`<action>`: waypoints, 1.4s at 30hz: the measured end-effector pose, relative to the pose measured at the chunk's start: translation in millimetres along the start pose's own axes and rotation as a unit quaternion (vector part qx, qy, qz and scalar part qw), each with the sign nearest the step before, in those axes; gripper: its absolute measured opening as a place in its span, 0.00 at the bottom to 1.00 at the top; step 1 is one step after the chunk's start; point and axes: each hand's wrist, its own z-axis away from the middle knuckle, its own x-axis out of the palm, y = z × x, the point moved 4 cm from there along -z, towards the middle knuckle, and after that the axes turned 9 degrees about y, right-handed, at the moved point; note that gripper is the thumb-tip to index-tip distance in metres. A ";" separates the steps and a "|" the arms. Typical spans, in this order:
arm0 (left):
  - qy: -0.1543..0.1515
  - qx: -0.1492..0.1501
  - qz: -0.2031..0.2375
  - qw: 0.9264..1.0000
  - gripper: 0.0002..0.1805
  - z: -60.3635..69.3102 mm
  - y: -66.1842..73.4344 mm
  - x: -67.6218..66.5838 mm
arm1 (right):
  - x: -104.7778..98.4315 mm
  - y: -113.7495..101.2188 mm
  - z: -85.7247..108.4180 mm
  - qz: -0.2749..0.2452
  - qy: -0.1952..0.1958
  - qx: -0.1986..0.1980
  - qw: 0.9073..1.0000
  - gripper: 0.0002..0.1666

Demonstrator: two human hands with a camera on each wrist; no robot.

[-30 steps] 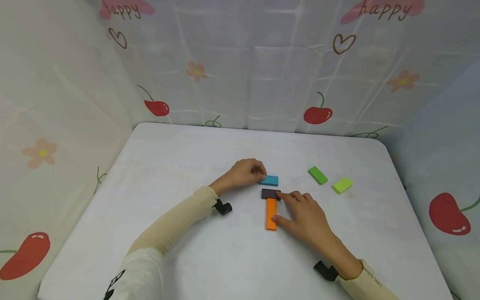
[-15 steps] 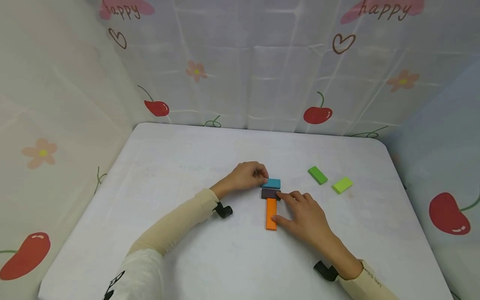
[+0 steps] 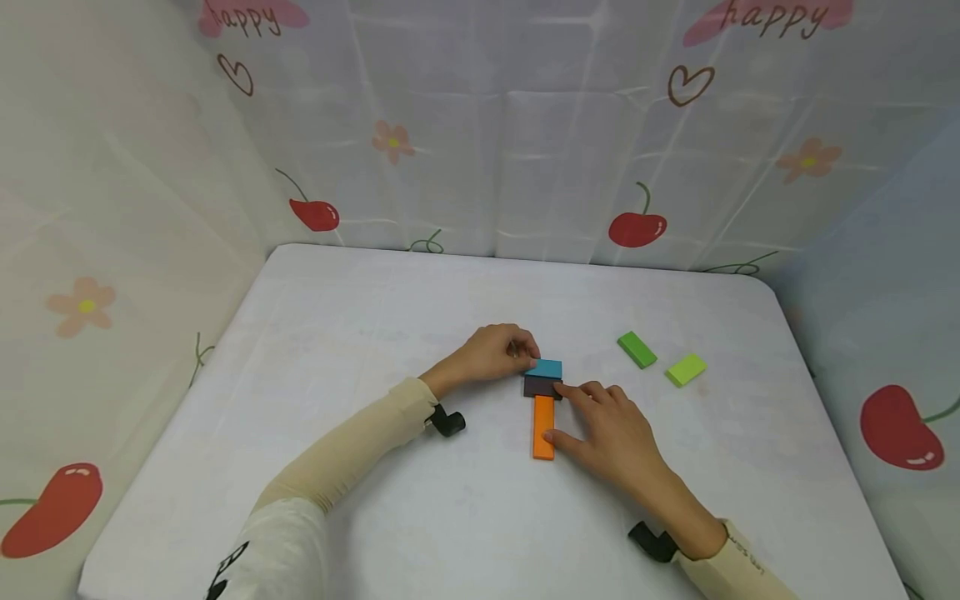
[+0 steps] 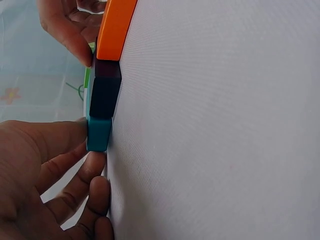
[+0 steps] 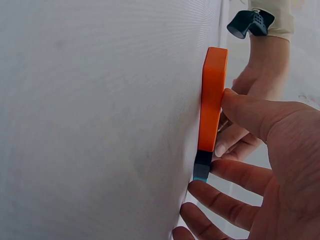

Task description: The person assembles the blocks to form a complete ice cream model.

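An orange block (image 3: 543, 427) lies lengthwise on the table, its far end meeting a dark block (image 3: 542, 387) set crosswise. Against the dark block's far side lies a blue block (image 3: 547, 368). The left hand (image 3: 497, 352) pinches the blue block's left end; in the left wrist view its thumb lies on the blue block (image 4: 99, 134) and its fingers curl beside it. The right hand (image 3: 617, 433) has its thumb on the orange block (image 5: 213, 100) and its index fingertip at the dark block (image 5: 202, 164), the other fingers spread and relaxed.
A green block (image 3: 637, 350) and a lime block (image 3: 686, 370) lie apart on the white table (image 3: 375, 292), to the right of and beyond the right hand. Printed curtains (image 3: 555, 150) stand behind the table and at both sides.
The left hand has moved the blue block toward the dark block and slightly right, closing the gap between them. The right hand has stayed in place.
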 end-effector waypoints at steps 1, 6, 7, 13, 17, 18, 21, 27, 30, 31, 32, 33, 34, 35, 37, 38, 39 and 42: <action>-0.001 0.002 -0.001 1.000 0.06 0.1 0.4 0.0 | 0.0 0.1 -0.1 0.000 0.001 0.000 1.000 0.43; -0.002 0.006 -0.005 1.000 0.07 0.8 1.5 0.2 | 0.1 -0.1 -0.2 0.001 0.001 0.000 1.000 0.43; -0.002 0.006 -0.006 1.000 0.08 1.0 1.6 0.2 | 0.2 0.0 -0.2 0.000 0.001 0.000 1.000 0.43; -0.001 0.009 -0.002 1.000 0.08 2.2 1.4 0.5 | 0.1 0.2 -0.2 0.001 -0.003 0.001 1.000 0.43; -0.002 0.013 -0.002 1.000 0.08 2.5 1.3 0.7 | 0.4 0.3 -0.1 0.004 -0.003 0.000 1.000 0.43; -0.002 0.013 -0.003 1.000 0.08 2.5 1.3 0.7 | 0.5 0.4 -0.1 0.005 -0.003 0.000 1.000 0.43; -0.001 0.013 -0.002 1.000 0.08 2.4 1.2 0.9 | 0.7 0.6 -0.1 0.005 -0.001 -0.002 1.000 0.43; -0.002 0.011 -0.003 1.000 0.08 3.4 0.1 1.9 | 1.1 0.6 0.4 0.002 0.000 -0.004 1.000 0.44; 0.001 0.009 -0.009 1.000 0.08 2.9 -1.2 1.9 | 0.6 0.3 -0.7 -0.001 -0.001 -0.007 1.000 0.43; 0.002 0.007 -0.010 1.000 0.08 2.9 -1.6 1.5 | 0.7 0.2 -1.3 0.000 -0.002 -0.009 1.000 0.43; 0.004 0.007 -0.010 1.000 0.08 2.7 -2.0 1.4 | 0.7 0.0 -1.8 0.001 -0.002 -0.011 1.000 0.43; 0.008 0.009 -0.009 1.000 0.08 2.7 -2.2 1.2 | 0.4 -0.2 -2.2 0.001 -0.002 -0.013 1.000 0.43; 0.012 0.010 -0.008 1.000 0.08 2.6 -2.3 1.0 | 0.0 -0.1 -2.5 0.000 -0.004 -0.015 1.000 0.43; 0.018 0.013 -0.005 1.000 0.08 2.8 -1.9 0.6 | -0.5 0.3 -2.8 -0.002 -0.005 -0.015 1.000 0.43; 0.031 0.021 0.005 0.999 0.08 3.8 -1.0 0.6 | -2.8 2.7 -3.5 -0.015 -0.011 -0.007 1.000 0.43; 0.037 0.026 0.010 0.999 0.08 4.9 0.1 0.9 | -5.1 4.7 -3.9 -0.024 -0.014 -0.001 1.000 0.43; 0.042 0.033 0.014 0.998 0.08 6.7 2.1 1.0 | -7.5 7.6 -4.6 -0.031 -0.016 0.006 0.999 0.42; 0.047 0.054 0.015 0.997 0.08 14.7 9.3 1.7 | -17.2 19.9 -8.5 -0.050 -0.010 0.030 0.998 0.39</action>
